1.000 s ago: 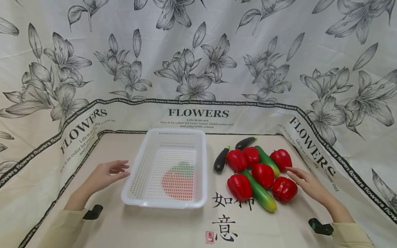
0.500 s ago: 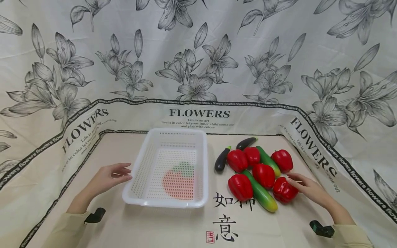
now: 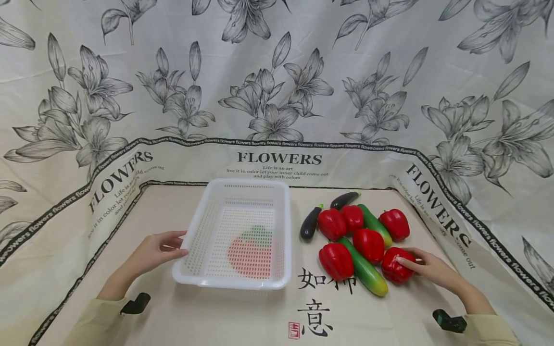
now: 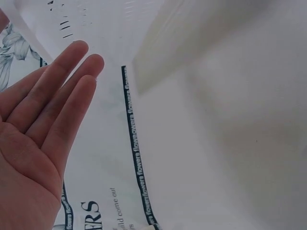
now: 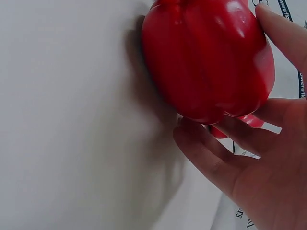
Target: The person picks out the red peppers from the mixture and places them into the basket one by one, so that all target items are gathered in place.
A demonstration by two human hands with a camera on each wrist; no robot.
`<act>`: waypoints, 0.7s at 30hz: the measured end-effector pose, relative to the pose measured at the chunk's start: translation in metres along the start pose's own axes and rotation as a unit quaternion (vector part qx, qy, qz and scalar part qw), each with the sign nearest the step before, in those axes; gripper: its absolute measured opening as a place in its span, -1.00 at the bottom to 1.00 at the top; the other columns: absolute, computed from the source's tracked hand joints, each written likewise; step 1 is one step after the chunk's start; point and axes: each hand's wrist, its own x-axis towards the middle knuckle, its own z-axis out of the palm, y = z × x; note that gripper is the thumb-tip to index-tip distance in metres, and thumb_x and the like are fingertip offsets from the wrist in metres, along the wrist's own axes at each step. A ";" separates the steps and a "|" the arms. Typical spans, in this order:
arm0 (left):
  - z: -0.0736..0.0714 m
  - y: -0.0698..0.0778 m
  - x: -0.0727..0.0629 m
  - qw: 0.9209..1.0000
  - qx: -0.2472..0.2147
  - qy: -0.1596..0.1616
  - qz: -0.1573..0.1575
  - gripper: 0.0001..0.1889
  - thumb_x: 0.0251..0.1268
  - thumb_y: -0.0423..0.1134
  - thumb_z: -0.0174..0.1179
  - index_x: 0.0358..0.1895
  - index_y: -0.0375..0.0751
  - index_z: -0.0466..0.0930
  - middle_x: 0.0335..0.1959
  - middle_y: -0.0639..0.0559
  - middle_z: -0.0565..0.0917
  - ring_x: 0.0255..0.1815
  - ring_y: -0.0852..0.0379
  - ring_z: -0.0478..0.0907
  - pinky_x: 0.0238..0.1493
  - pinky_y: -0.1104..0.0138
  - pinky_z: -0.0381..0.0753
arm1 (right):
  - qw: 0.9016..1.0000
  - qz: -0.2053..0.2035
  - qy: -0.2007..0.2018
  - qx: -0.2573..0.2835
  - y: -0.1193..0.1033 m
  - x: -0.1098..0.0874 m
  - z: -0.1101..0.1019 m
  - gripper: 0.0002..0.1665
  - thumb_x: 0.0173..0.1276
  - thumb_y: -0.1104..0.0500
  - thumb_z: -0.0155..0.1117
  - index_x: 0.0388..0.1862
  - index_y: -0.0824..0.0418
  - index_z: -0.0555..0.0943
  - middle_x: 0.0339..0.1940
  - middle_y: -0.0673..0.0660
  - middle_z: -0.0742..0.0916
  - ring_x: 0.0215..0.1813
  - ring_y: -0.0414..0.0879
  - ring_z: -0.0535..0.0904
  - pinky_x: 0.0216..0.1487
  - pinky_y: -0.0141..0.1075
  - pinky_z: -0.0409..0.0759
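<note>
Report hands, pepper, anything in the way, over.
Right hand gripping front-right red bell pepper, on table. Left hand at left rim of white basket. Front cucumber and front-left red bell pepper between that pepper and basket.

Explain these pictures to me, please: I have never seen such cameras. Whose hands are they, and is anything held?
These are a person's bare left hand and right hand, not a machine. The wide picture comes from a camera on the head; the other two come from one camera on each wrist. On the pale surface stands a white basket; to its right lie six red peppers, two eggplants and two green-yellow vegetables. The right hand has thumb and fingers around one pepper. The left hand is at the basket's edge, perhaps touching.
</note>
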 end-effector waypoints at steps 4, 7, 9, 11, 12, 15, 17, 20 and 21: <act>0.001 0.001 -0.001 1.000 -0.001 0.002 0.005 -0.36 0.09 0.03 0.35 0.22 -0.19 0.48 -0.17 -0.05 0.72 -0.20 0.11 0.68 -0.21 0.36 0.66 | 1.000 0.007 -0.005 -0.012 0.001 0.000 0.000 -0.16 0.41 -0.22 0.00 0.34 0.43 0.26 0.16 0.43 0.53 0.10 0.22 0.49 -0.05 -0.06 0.62; 0.000 0.001 0.000 1.000 -0.009 0.005 0.007 -0.35 0.05 0.02 0.38 0.22 -0.20 0.48 -0.17 -0.05 0.72 -0.21 0.11 0.69 -0.21 0.35 0.67 | 1.000 0.011 -0.006 -0.017 0.001 0.001 0.000 -0.15 0.41 -0.23 0.00 0.33 0.45 0.27 0.12 0.41 0.55 0.06 0.16 0.50 -0.10 -0.13 0.60; -0.001 0.002 0.000 1.000 -0.011 0.006 0.007 -0.33 0.04 0.02 0.39 0.22 -0.19 0.48 -0.17 -0.04 0.72 -0.21 0.11 0.68 -0.21 0.37 0.66 | 1.000 0.016 -0.009 -0.017 0.000 0.001 -0.001 -0.14 0.40 -0.24 0.00 0.31 0.47 0.27 0.10 0.40 0.56 0.05 0.14 0.50 -0.12 -0.15 0.59; -0.002 0.002 0.001 1.000 -0.014 0.005 0.007 -0.33 0.03 0.03 0.40 0.23 -0.19 0.48 -0.16 -0.05 0.72 -0.20 0.12 0.68 -0.21 0.38 0.66 | 0.999 0.025 -0.014 -0.015 0.000 0.001 -0.001 -0.12 0.39 -0.25 0.01 0.30 0.49 0.28 0.08 0.40 0.57 0.02 0.11 0.51 -0.13 -0.15 0.59; -0.002 0.002 0.001 1.000 -0.016 0.004 0.006 -0.32 0.03 0.03 0.40 0.23 -0.19 0.47 -0.15 -0.05 0.72 -0.20 0.12 0.68 -0.21 0.39 0.66 | 0.999 0.029 -0.017 -0.013 0.000 0.001 -0.002 -0.11 0.39 -0.25 0.01 0.30 0.51 0.28 0.07 0.39 0.57 0.01 0.10 0.51 -0.13 -0.15 0.60; -0.003 0.003 0.000 1.000 -0.022 -0.001 0.009 -0.32 0.04 0.00 0.39 0.24 -0.22 0.46 -0.14 -0.08 0.71 -0.19 0.11 0.68 -0.21 0.40 0.66 | 0.999 0.038 -0.026 -0.005 -0.001 0.001 -0.002 -0.09 0.38 -0.25 0.02 0.29 0.55 0.27 0.04 0.38 0.58 -0.02 0.06 0.52 -0.14 -0.17 0.61; -0.003 0.004 0.000 1.000 -0.023 -0.002 0.009 -0.33 0.05 -0.04 0.39 0.24 -0.25 0.45 -0.13 -0.10 0.71 -0.18 0.11 0.68 -0.22 0.40 0.66 | 0.999 0.042 -0.031 0.000 -0.001 0.001 -0.003 -0.08 0.38 -0.24 0.03 0.28 0.57 0.27 0.02 0.35 0.60 -0.05 0.02 0.53 -0.17 -0.22 0.60; -0.004 0.005 -0.001 1.000 -0.028 -0.005 0.006 -0.33 0.05 -0.06 0.40 0.25 -0.26 0.44 -0.12 -0.11 0.71 -0.18 0.10 0.67 -0.21 0.40 0.66 | 0.998 0.046 -0.036 0.006 -0.002 0.001 -0.004 -0.07 0.38 -0.24 0.03 0.27 0.60 0.27 -0.01 0.33 0.62 -0.08 -0.01 0.54 -0.17 -0.22 0.61; -0.004 0.006 -0.002 1.000 -0.028 -0.005 0.005 -0.33 0.05 -0.06 0.40 0.25 -0.25 0.44 -0.12 -0.11 0.71 -0.18 0.10 0.67 -0.21 0.40 0.66 | 0.998 0.049 -0.037 0.008 -0.003 0.001 -0.004 -0.07 0.37 -0.24 0.03 0.26 0.60 0.28 -0.03 0.31 0.63 -0.10 -0.02 0.55 -0.18 -0.23 0.61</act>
